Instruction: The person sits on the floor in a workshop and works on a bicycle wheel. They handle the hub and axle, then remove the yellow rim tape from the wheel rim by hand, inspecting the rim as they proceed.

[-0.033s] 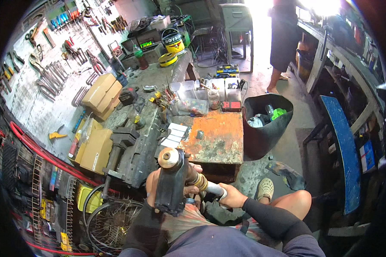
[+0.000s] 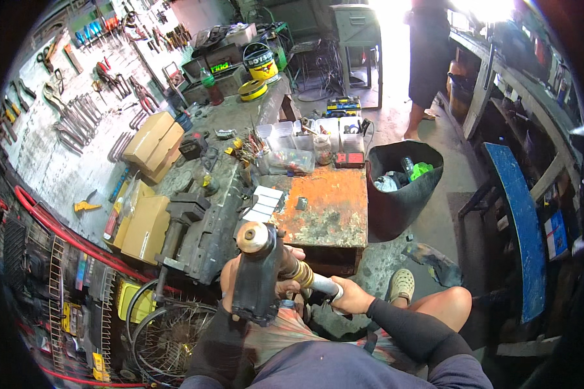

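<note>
In front of my lap I hold a long metal assembly whose exact kind I cannot make out. It has a black boxy body (image 2: pixel 258 285), a round worn metal cap (image 2: pixel 253 237) with a bolt in its centre, brass-coloured rings (image 2: pixel 303 275) and a silver tube (image 2: pixel 322 285). My left hand (image 2: pixel 287 288) is closed around it behind the black body, with fingertips showing past its right side. My right hand (image 2: pixel 353 296) wraps the tube's far right end, so that end is partly hidden. The black end tilts up toward the left.
Ahead stands an orange-topped worn table (image 2: pixel 324 207) with white papers (image 2: pixel 263 202) and plastic containers (image 2: pixel 282 139). A bench vise (image 2: pixel 187 207) and cardboard boxes (image 2: pixel 146 223) are left. A black bin (image 2: pixel 402 207) is to the right; a bicycle wheel (image 2: pixel 169 337) lies lower left. A person (image 2: pixel 428 65) stands beyond.
</note>
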Demonstrator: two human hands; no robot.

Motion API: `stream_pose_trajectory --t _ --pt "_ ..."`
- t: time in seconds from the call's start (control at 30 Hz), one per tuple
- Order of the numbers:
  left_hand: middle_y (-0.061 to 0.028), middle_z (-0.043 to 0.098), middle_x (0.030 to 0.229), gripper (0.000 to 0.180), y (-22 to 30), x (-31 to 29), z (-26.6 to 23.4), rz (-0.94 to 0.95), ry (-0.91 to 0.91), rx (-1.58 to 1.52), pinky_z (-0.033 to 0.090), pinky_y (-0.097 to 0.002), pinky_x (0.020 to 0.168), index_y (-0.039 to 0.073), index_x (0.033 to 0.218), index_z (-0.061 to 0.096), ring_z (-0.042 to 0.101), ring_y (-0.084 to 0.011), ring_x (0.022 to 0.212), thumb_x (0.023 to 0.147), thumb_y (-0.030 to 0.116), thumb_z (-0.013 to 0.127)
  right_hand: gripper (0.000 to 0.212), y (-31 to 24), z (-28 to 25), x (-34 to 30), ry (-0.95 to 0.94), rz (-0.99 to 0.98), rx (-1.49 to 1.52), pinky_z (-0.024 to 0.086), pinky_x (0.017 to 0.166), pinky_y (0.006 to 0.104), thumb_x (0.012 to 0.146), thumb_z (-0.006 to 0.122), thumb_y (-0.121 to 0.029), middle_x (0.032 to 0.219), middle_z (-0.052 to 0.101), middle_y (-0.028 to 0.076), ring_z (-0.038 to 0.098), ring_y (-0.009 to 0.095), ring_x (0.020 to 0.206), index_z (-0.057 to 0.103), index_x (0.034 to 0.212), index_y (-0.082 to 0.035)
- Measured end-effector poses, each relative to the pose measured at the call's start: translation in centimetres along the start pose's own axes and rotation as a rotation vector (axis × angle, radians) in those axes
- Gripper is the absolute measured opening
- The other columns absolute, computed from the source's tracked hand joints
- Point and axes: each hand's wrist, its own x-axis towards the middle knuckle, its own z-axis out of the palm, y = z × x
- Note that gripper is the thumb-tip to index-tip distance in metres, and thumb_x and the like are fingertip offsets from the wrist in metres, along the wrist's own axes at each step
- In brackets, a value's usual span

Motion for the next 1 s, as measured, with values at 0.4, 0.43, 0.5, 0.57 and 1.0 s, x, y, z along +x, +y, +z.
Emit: stream_pose_trajectory --t 0.4,0.43,0.5,0.57,1.0 --pt "-0.0129 0.075 0.136 0.073 -2.1 3.1 0.4 -0.103 0.212 -0.295 0.06 -0.0404 0.109 0.004 0.148 0.063 0.072 -0.022 0.123 0.092 0.035 0.098 0.047 -2.3 -1.2 -0.4 -0.131 0.006 0.307 0.058 0.101 0.0366 0.087 0.075 0.002 0.114 0.075 0.0 0.07 0.013 0.109 0.07 0.133 -0.006" --pt "-0.0122 0.074 0.139 0.078 -3.4 2.8 -0.4 -0.092 0.148 -0.217 0.059 -0.0397 0.111 0.004 0.152 0.06 0.071 -0.0213 0.125 0.093 0.038 0.097 0.047 -2.5 -1.2 -0.6 -0.134 0.008 0.29 0.058 0.101 0.0364 0.087 0.075 0.002 0.114 0.075 0.0 0.071 0.014 0.108 0.07 0.134 -0.006" --pt "-0.0146 0.074 0.14 0.063 -4.4 2.0 -1.0 -0.117 0.133 -0.415 0.056 -0.0413 0.117 -0.001 0.152 0.059 0.071 -0.024 0.13 0.099 0.01 0.09 0.045 -3.0 -1.2 -0.9 -0.115 -0.004 0.303 0.058 0.098 0.036 0.087 0.077 0.001 0.113 0.075 0.001 0.07 0.013 0.106 0.071 0.132 -0.005" --pt "-0.0139 0.073 0.14 0.063 -5.1 1.7 -0.9 -0.132 0.184 -0.489 0.056 -0.0425 0.118 0.0 0.153 0.058 0.071 -0.0245 0.131 0.098 0.006 0.089 0.041 -3.5 -1.1 -1.3 -0.07 -0.028 0.367 0.058 0.093 0.0355 0.086 0.081 -0.002 0.108 0.075 0.001 0.068 0.012 0.101 0.071 0.126 -0.004" --pt "-0.0129 0.074 0.137 0.07 -7.2 1.4 -5.0 -0.285 0.078 -0.305 0.055 -0.0439 0.119 0.001 0.152 0.057 0.072 -0.0244 0.126 0.091 0.007 0.091 0.045 -3.2 -1.1 -1.3 -0.156 0.074 0.31 0.058 0.101 0.035 0.089 0.072 0.006 0.119 0.077 0.001 0.071 0.013 0.112 0.074 0.132 -0.006"
